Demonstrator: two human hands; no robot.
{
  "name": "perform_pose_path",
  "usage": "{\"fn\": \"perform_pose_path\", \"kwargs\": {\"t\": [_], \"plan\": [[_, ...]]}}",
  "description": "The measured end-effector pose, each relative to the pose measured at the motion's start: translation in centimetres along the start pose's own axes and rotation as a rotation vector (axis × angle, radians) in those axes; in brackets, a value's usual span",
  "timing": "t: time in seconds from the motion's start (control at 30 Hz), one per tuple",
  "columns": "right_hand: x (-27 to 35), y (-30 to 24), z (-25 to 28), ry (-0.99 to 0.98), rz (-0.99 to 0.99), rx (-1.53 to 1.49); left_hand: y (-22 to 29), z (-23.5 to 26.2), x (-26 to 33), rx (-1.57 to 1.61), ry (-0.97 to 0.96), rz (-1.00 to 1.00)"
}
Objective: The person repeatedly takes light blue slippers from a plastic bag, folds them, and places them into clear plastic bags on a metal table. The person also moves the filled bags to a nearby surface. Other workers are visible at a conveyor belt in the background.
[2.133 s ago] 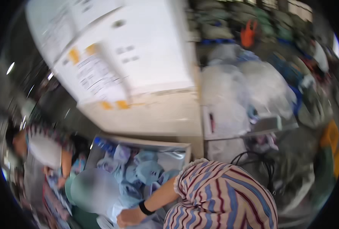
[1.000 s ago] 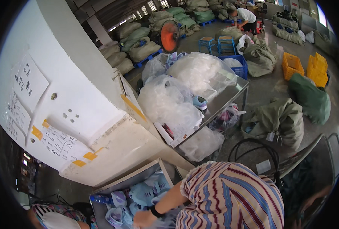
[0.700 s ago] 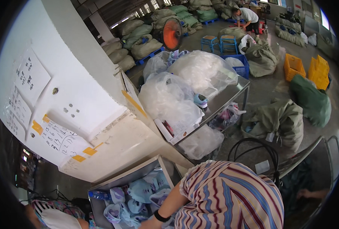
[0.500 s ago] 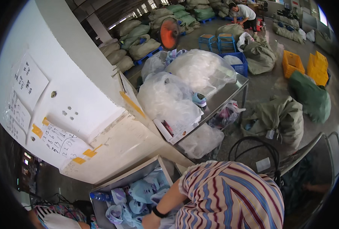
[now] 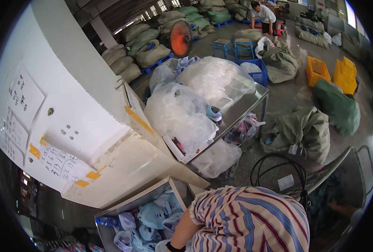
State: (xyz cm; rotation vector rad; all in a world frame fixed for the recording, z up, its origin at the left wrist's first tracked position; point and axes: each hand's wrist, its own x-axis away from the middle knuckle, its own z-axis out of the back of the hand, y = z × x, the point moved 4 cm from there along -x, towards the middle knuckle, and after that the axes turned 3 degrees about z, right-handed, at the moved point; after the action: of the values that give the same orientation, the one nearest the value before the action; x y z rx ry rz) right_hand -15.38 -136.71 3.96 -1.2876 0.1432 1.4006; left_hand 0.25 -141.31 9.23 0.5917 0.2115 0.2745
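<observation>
Head view: a person in a striped shirt point(image 5: 253, 222) bends over at the near edge, forearm point(image 5: 182, 235) reaching down left into an open grey bin point(image 5: 130, 206) packed with pale blue and white shoes point(image 5: 153, 214). A dark wristband shows at the bottom edge; the hand itself is cut off by the frame, so cannot tell whether it is spread or gripping. Whose arm it is, left or right, cannot be told either. The shoes lie just left of and under the forearm, inside the bin, touching one another. The bin's far rim runs right under a big white pillar point(image 5: 65, 105) with paper sheets taped on it, so little room on the left and far side. Right of the pillar a metal bench point(image 5: 245, 109) carries clear plastic bags point(image 5: 182, 113), with more bags on its lower shelf. Open concrete floor point(image 5: 287, 88) lies right and far, with green sacks point(image 5: 304, 130), yellow crates point(image 5: 333, 73), blue stools point(image 5: 232, 46) and an orange fan point(image 5: 180, 38). Another person point(image 5: 262, 14) works far off.
</observation>
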Motion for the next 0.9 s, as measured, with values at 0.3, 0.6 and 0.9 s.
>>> {"fn": "perform_pose_path", "kwargs": {"t": [0.3, 0.6, 0.9], "plan": [[0.6, -1.1, -2.0, -0.171, 0.026, -0.001, 1.0, -2.4, -1.0, -0.037, -0.099, -0.036], [-2.2, 0.7, -0.4, -0.114, -0.012, 0.024, 1.0, -3.2, -1.1, -0.052, -0.136, -0.051], [-5.5, 3.1, -2.2, -0.348, 0.034, 0.2, 1.3, -3.8, -0.7, -0.062, -0.158, -0.024]]}}
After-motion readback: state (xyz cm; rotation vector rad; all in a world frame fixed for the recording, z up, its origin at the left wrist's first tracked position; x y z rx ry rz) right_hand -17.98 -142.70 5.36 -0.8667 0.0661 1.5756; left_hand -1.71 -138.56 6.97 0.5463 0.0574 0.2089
